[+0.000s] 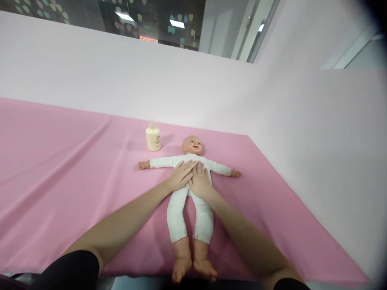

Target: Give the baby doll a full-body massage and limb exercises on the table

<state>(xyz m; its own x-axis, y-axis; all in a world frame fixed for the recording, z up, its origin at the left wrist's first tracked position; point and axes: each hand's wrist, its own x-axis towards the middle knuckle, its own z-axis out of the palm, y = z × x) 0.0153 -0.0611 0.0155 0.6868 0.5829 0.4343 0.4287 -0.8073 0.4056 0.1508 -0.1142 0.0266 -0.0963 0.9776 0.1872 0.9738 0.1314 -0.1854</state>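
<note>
Both hands point(190, 177) flat on doll point(189, 193)

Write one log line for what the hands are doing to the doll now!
left hand: flat on doll belly | right hand: flat beside it | doll: on back, pink cloth | bottle: upright by head

Wide open pink table point(60, 169) left and right of the doll point(189, 201); only the lotion bottle point(153, 138) stands near its head, wall point(317, 161) close behind.
</note>
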